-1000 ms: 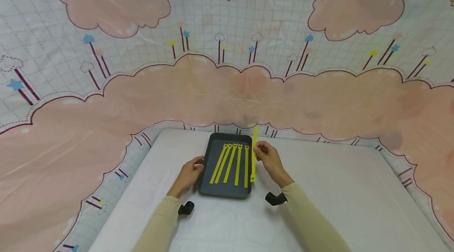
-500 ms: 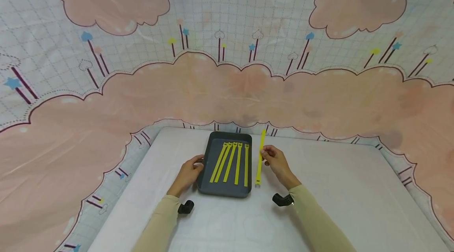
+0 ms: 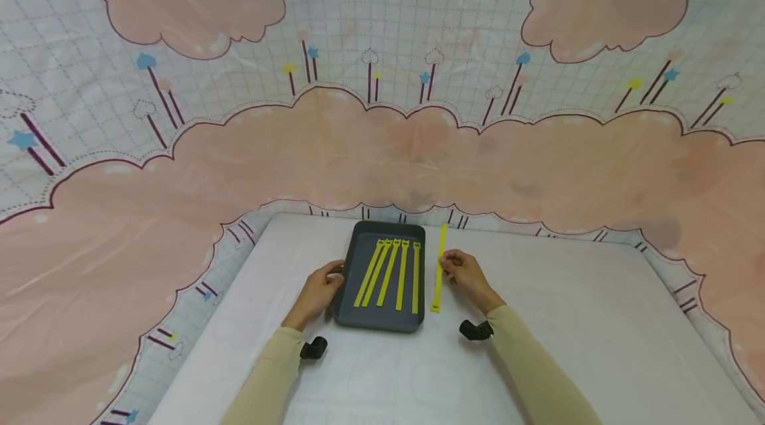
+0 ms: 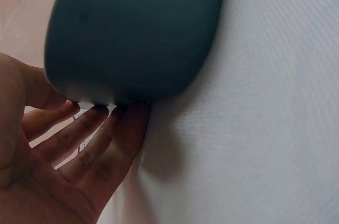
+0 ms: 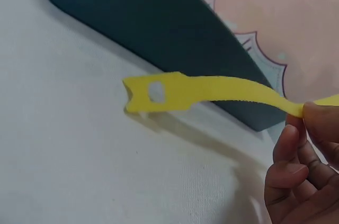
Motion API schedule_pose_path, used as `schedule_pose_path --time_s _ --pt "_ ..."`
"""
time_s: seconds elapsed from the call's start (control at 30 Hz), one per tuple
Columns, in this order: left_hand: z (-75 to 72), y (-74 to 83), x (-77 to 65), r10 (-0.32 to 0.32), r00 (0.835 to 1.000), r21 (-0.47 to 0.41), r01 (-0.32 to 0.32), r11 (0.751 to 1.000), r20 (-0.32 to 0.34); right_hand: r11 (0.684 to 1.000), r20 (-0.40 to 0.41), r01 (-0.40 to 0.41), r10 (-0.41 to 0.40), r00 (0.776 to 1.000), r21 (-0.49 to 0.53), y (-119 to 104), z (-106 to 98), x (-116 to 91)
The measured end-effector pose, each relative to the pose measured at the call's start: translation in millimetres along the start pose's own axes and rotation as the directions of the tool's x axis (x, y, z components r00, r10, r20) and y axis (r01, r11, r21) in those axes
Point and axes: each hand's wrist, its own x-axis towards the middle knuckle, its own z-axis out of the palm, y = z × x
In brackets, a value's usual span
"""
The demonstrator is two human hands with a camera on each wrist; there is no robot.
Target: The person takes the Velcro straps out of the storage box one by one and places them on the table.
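Here one tray (image 3: 378,321) holds five straps (image 3: 388,273), the right hand (image 3: 469,277) a sixth strap (image 5: 228,89).

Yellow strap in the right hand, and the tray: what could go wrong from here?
The strap might slip or twist: the right fingers pinch it near its middle, leaving its slotted end free. The tray could shift if the left fingers push the side they touch, disturbing the five straps inside.

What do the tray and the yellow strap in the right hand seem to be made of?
Tray: probably plastic, though coated metal is possible; dark, matte finish, with a smooth wall showing only dull highlights.
Yellow strap in the right hand: likely thin fabric, perhaps hook-and-loop, matte; it bends in a soft curve and its edge looks slightly rough.
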Motion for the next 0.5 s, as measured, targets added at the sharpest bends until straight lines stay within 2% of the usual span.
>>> schedule_pose_path --time_s 0.3,0.5 --pt "-2.2 4.1 -0.7 0.006 1.0 -0.002 -0.006 1.0 -0.008 0.997 0.023 0.013 -0.011 1.0 -0.072 4 -2 15" --pt "-1.2 3.4 -1.8 -0.004 1.0 -0.017 0.004 1.0 -0.001 0.993 0.033 -0.04 0.044 0.998 -0.115 8 0 20"
